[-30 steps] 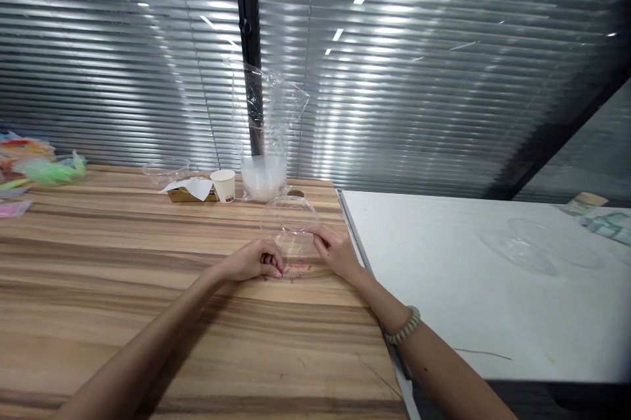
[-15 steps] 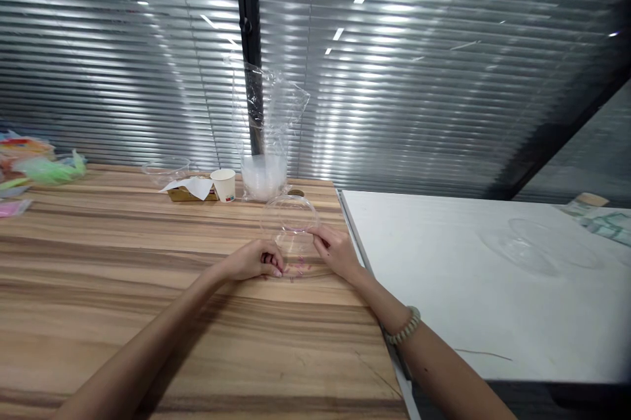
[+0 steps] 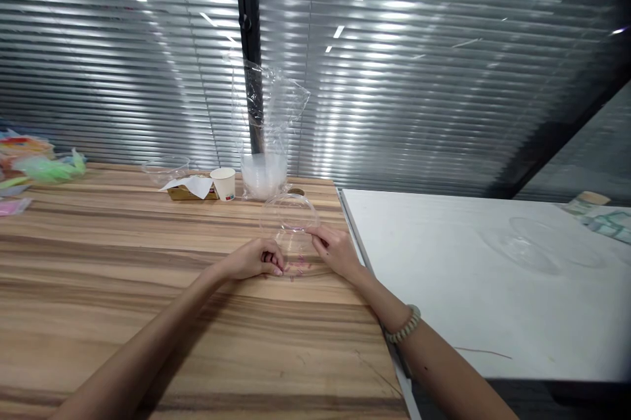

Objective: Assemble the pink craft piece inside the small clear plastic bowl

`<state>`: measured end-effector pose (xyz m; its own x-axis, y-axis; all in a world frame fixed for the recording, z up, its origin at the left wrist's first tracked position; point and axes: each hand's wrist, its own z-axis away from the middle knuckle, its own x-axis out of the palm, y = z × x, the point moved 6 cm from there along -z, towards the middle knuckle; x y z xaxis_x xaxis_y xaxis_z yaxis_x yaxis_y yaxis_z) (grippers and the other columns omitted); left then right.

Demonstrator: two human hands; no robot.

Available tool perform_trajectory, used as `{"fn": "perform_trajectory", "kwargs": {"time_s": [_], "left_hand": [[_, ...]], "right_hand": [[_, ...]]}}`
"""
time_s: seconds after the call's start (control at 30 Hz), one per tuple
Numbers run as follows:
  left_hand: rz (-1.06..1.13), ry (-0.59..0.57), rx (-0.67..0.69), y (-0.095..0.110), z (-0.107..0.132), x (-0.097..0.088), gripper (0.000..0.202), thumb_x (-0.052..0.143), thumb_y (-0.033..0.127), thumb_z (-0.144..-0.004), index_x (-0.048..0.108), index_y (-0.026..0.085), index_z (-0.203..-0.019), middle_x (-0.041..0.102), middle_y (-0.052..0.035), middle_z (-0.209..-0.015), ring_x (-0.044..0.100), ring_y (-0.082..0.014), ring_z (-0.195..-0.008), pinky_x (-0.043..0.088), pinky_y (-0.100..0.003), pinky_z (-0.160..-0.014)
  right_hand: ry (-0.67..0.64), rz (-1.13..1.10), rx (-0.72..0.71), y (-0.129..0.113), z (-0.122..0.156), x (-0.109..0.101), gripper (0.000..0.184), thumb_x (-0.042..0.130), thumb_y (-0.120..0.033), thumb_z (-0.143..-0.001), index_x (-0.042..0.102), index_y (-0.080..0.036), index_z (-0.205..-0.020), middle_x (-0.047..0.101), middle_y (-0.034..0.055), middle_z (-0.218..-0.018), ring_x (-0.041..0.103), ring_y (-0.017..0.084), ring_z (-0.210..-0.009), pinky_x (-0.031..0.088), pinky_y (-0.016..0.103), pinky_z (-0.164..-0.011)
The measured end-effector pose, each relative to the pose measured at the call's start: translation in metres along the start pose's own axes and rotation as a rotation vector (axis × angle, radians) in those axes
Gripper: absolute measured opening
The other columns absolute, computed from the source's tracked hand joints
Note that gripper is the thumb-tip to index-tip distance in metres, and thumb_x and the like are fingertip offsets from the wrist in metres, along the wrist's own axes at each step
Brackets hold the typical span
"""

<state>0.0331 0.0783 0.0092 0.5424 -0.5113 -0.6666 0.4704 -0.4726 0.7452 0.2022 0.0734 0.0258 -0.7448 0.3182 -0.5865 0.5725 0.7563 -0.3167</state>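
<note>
A clear plastic bowl (image 3: pixel 294 246) with a round, see-through raised part, perhaps its lid, stands before me on the wooden table. Small pink pieces (image 3: pixel 300 265) show at its near side; whether they lie inside or beneath it I cannot tell. My left hand (image 3: pixel 255 258) rests at the near left edge, fingers curled and thumb closed against the rim. From the right, my right hand (image 3: pixel 338 252) reaches to the bowl's middle, thumb and forefinger pinched. A faint pinkish line runs by those fingertips, too thin to make out.
Behind stand a paper cup (image 3: pixel 225 184), a small gold box (image 3: pixel 192 190) with white paper, another clear bowl (image 3: pixel 166 170) and a bag of stacked clear containers (image 3: pixel 265 173). Coloured plastic packets (image 3: pixel 46 167) lie far left. Clear lids (image 3: pixel 537 246) rest on the white table (image 3: pixel 424 288).
Both hands stay almost where they were at the clear bowl. The pinkish line near my right fingertips looks fainter now.
</note>
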Motion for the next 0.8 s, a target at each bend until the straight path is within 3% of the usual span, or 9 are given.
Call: {"fn": "perform_trajectory", "kwargs": {"time_s": [0.8], "left_hand": [[-0.019,0.011,0.051,0.0018,-0.0001,-0.0002,0.002,0.067,0.015,-0.073,0.068,0.013,-0.074,0.064,-0.0013,-0.070,0.053,-0.0107,-0.064,0.038,-0.019,-0.059]], "right_hand": [[-0.043,0.003,0.010,-0.0001,0.0002,0.0027,0.027,0.044,-0.009,-0.085,0.067,-0.019,-0.095,0.071,0.0028,-0.086,0.065,0.015,-0.072,0.049,0.025,-0.066]]}}
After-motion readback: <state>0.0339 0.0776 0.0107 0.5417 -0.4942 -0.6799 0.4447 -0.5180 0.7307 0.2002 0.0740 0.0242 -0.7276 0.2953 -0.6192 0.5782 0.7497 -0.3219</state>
